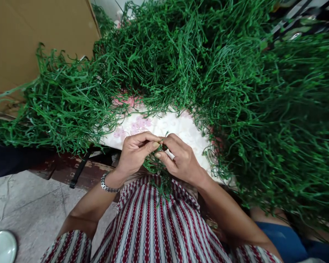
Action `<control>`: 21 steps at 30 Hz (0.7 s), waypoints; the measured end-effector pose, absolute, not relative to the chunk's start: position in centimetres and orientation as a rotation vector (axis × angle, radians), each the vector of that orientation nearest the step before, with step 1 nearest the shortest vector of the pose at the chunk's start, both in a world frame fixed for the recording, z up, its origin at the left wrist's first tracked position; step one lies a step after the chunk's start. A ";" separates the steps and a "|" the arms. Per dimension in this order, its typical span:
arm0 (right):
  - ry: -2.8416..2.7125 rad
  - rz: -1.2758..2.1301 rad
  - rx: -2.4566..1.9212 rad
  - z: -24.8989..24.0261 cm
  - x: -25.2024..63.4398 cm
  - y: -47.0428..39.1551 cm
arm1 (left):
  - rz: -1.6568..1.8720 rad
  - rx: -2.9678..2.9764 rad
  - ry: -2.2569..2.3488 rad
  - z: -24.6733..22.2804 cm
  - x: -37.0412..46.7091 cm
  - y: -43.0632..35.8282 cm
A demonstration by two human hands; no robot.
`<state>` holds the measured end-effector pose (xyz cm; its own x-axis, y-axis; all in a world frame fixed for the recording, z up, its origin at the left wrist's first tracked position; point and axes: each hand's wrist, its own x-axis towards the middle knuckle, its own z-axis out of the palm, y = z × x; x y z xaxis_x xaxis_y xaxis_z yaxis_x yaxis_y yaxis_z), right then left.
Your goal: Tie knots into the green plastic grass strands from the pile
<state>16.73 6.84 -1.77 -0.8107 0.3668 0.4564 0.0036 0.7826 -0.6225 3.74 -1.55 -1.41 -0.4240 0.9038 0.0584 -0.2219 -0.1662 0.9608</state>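
Note:
My left hand (135,151), with a metal-band watch on the wrist, pinches a thin green sprig (163,182) between thumb and forefinger. From the other side my right hand (182,159) has its thumb and fingers closed on the same sprig, so the fingertips of both hands nearly meet. The sprig's strands hang below the hands, over the striped clothing (159,226); a small tip pokes up above the fingers. Exactly what the fingertips grip is partly hidden. Beneath the hands is a white cloth with pink flowers (178,128).
Large tangled heaps of stringy green sprigs (181,62) surround the cloth at the back, left and right. A cardboard box (38,29) stands at the back left. Below the worn wooden edge (68,168) is a tiled floor with a pale round dish (1,246). Blue fabric (281,241) shows at lower right.

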 end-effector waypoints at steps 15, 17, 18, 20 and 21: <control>-2.552 0.735 -0.288 -2.1 18.0 7.1 | 1.417 0.718 1.229 -1.5 4.1 -2.5; -2.554 0.751 -0.289 -2.1 18.0 7.1 | 1.403 0.696 1.199 -1.5 4.1 -2.6; -2.553 0.755 -0.287 -2.1 18.0 7.1 | 1.406 0.686 1.195 -1.5 4.1 -2.6; -2.557 0.764 -0.269 -2.0 18.0 7.0 | 1.433 0.656 1.194 -1.5 4.1 -2.6; -2.562 0.780 -0.251 -2.0 18.0 6.9 | 1.450 0.636 1.192 -1.4 4.2 -2.6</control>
<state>17.98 6.93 -1.95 -0.8830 0.2954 0.3648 0.0421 0.8238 -0.5653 4.18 -2.60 -1.44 -0.2552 0.9409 -0.2228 -0.4009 0.1067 0.9099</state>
